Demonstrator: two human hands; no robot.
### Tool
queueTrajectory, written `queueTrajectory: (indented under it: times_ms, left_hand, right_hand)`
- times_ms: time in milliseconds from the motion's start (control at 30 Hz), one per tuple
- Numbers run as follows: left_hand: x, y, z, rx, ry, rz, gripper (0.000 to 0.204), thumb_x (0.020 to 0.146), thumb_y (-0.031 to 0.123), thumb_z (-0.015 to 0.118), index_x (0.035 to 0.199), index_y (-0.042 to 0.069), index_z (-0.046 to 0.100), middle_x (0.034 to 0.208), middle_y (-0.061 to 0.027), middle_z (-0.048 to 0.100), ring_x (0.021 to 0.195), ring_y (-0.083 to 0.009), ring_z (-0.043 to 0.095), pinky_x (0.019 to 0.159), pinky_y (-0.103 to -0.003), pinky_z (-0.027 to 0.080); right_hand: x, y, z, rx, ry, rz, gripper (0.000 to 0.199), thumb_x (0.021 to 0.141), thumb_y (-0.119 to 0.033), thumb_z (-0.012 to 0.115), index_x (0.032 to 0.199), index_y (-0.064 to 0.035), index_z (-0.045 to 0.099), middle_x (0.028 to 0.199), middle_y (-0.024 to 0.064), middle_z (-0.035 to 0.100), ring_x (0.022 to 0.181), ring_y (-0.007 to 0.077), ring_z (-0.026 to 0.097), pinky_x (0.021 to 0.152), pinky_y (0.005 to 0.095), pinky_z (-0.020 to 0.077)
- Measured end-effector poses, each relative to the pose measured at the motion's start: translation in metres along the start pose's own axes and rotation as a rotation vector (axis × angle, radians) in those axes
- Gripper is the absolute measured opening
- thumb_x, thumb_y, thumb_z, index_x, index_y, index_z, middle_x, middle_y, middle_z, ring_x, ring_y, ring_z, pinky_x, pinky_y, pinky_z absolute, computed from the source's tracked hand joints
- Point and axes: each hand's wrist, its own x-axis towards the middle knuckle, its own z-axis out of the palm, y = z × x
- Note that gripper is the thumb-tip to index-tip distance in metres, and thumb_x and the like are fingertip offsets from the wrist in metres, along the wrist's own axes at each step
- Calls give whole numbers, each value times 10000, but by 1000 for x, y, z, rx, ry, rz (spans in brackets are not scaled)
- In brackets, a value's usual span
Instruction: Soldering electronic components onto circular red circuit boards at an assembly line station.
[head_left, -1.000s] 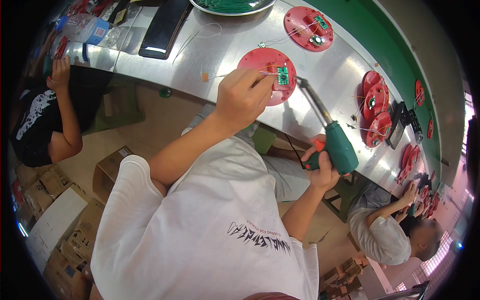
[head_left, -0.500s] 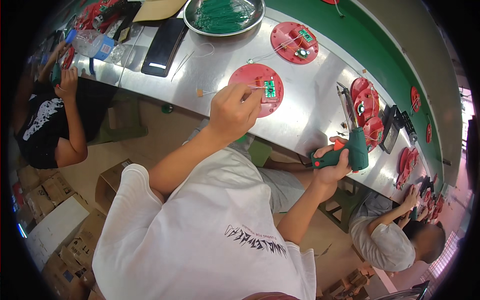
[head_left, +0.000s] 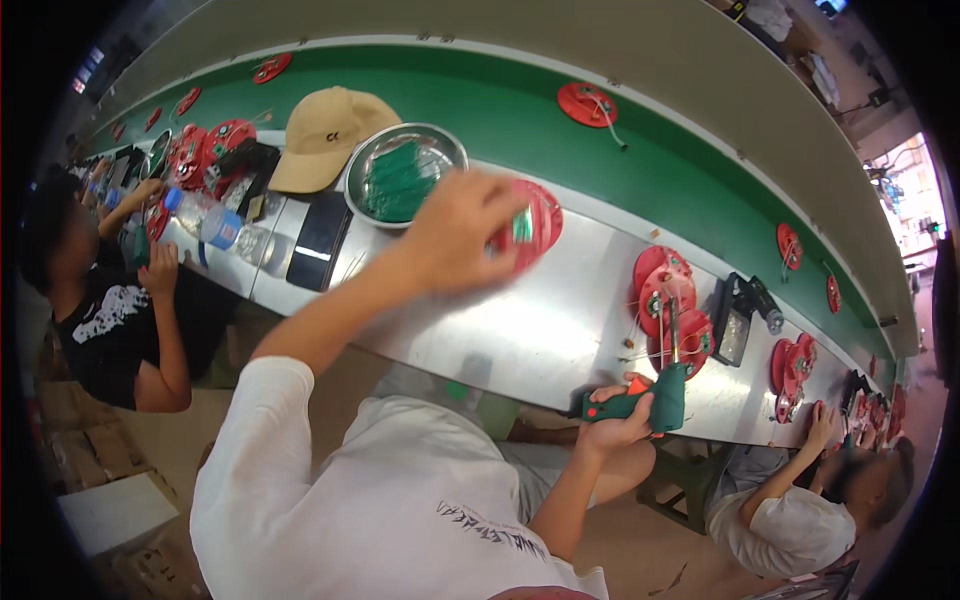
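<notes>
My left hand (head_left: 462, 235), smeared by motion, reaches over the bench with its fingers and thumb around the near edge of a round red plastic disc (head_left: 543, 222). A small green circuit board (head_left: 522, 225) shows on that disc, partly behind the fingers. Whether a second disc lies beneath it, I cannot tell. Lower right, my right hand (head_left: 622, 425) grips a dark green soldering gun (head_left: 668, 402) with a red trigger, its metal tip pointing up and away. Beyond the tip several red discs (head_left: 662, 275) with boards and thin wires lie overlapping.
A steel bowl (head_left: 455, 150) of green wires stands by a tan cap (head_left: 330, 135) and a black phone (head_left: 318, 240). Clear bottles (head_left: 215, 222) lie left. A dark tray (head_left: 733, 330) is at right. A green strip (head_left: 480, 90) carries more discs. People sit on both sides.
My view has tilted up toward the back of the bench. The left hand has moved away from me, and the near disc has left its former spot. My right hand still holds the soldering gun.
</notes>
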Motion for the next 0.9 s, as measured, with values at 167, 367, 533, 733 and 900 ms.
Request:
queueTrajectory:
  times_ms: [167, 367, 533, 733, 900]
  left_hand:
    - [132, -115, 66, 603, -299, -380, 414, 815, 397, 670, 1049, 55, 697, 1101, -178, 670, 1029, -354, 604, 859, -485, 470]
    - [237, -142, 174, 280, -57, -460, 516, 849, 487, 659, 1110, 45, 705, 1137, -187, 664, 1120, -389, 575, 882, -520, 464]
    - [266, -122, 218, 259, -110, -990, 521, 791, 439, 743, 1170, 84, 712, 1284, -153, 588, 1129, -369, 557, 903, -475, 428]
    - [235, -110, 163, -244, -336, -759, 406, 712, 272, 780, 1052, 51, 757, 1092, -212, 722, 1052, -313, 705, 865, -392, 573]
    - [92, 0, 60, -390, -109, -115, 221, 735, 179, 755, 837, 12, 653, 974, -159, 645, 912, -315, 649, 803, -402, 529]
  right_hand:
    - [-6, -2, 17, -23, 46, -90, 350, 1017, -291, 441, 1054, 53, 491, 837, 156, 581, 435, 187, 515, 416, 312, 458]
    - [-7, 2, 20, -103, 41, -134, 348, 1025, -282, 432, 1098, 57, 463, 998, 182, 572, 472, 197, 547, 426, 321, 485]
    - [-9, 4, 14, -123, 74, -98, 384, 1008, -293, 453, 1116, 74, 480, 911, 192, 583, 468, 209, 545, 455, 329, 496]
    - [-2, 10, 8, -126, 85, -119, 390, 1010, -324, 450, 1075, 53, 527, 698, 139, 555, 454, 218, 523, 461, 341, 475]
    - [0, 5, 13, -82, 141, -179, 397, 1004, -339, 450, 1077, 42, 538, 618, 117, 562, 455, 207, 514, 456, 328, 465]
